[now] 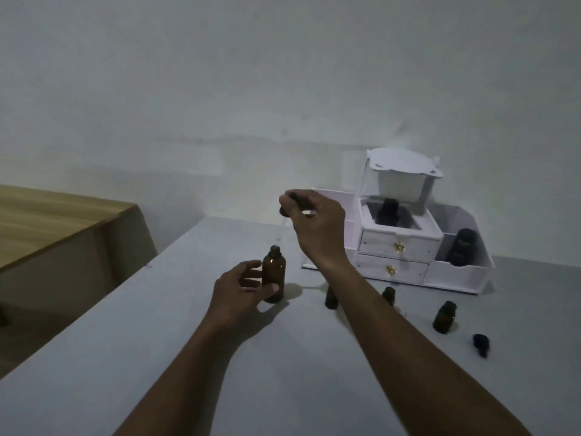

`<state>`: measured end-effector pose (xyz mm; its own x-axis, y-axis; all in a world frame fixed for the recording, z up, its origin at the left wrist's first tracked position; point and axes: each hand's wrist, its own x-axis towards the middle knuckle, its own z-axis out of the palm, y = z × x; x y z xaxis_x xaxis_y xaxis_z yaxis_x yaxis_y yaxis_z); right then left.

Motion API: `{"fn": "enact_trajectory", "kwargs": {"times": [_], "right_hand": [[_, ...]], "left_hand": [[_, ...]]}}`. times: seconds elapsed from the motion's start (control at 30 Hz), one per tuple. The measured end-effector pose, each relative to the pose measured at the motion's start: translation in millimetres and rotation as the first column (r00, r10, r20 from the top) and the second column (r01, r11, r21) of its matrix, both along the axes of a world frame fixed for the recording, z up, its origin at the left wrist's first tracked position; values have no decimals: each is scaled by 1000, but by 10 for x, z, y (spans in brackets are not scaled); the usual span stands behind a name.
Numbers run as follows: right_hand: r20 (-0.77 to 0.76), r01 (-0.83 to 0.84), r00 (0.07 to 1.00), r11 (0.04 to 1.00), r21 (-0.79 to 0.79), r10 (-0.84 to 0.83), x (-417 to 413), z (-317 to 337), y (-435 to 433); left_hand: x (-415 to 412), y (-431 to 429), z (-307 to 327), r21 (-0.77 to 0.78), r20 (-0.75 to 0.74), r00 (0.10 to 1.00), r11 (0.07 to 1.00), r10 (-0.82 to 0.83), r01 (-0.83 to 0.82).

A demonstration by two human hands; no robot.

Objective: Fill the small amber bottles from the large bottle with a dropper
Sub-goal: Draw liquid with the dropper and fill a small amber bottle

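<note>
Left hand (242,287) is curled round the large bottle (274,273), thumb laid across its front. The right hand (314,221) is held above, at 1 o'clock of that bottle, fingertips pinched on the dark bulb of the dropper (290,201). The hands are kept apart.

Surroundings: a white organiser (408,247) is noted at 2 o'clock of the large bottle, against the wall. A dark bottle (388,210) is housed in its top compartment and a dark jar (463,251) in its right bay. A wooden table (47,221) is seen at 9 o'clock. The nearest small amber bottle (331,297) is partly hidden by the right forearm.

Large bottle: amber glass, upright on the grey table (157,357), uncapped. The dropper's faint tube is seen above its mouth; contact cannot be told.

Counts: large bottle, one. Small amber bottles, three, including a second small bottle (389,295) and a third small bottle (444,316) at 3 to 4 o'clock. Dropper, one. Loose dark cap (481,344), one. Organiser drawers, two.
</note>
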<state>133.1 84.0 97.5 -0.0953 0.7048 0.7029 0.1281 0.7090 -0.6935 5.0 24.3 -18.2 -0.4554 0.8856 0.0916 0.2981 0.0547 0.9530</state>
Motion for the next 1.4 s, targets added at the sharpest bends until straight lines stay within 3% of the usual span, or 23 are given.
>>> {"fn": "enact_trajectory", "kwargs": {"times": [0.13,0.2,0.37,0.57,0.7,0.83,1.03,1.17,1.4], "right_hand": [[-79,-3,997,1000,28,6,304,237,-26],[-97,19,995,999,38,-15,517,294,-14],[-114,75,991,997,7,-74,1108,280,76],[-60,187,981,982,0,-187,1615,146,187],[-29,226,974,974,-26,-226,1793,9,276],[17,237,971,968,-87,-237,1891,-100,390],[95,223,972,968,-118,-213,1955,-213,446],[128,239,967,960,-144,-221,1973,-255,495],[149,249,963,954,-166,-226,1959,-288,525]], "left_hand": [[59,-140,47,140,35,987,977,158,-162],[136,-228,90,205,94,983,963,156,-173],[544,-263,173,228,-27,999,973,21,-14],[1274,-114,201,141,-36,964,953,-265,267],[1618,94,164,52,-15,956,954,-294,295],[1833,253,149,5,144,955,965,-259,261],[1985,391,130,-43,426,869,953,-252,298],[1985,385,157,-16,400,865,941,-304,338],[2015,305,267,8,490,823,945,-288,326]]}}
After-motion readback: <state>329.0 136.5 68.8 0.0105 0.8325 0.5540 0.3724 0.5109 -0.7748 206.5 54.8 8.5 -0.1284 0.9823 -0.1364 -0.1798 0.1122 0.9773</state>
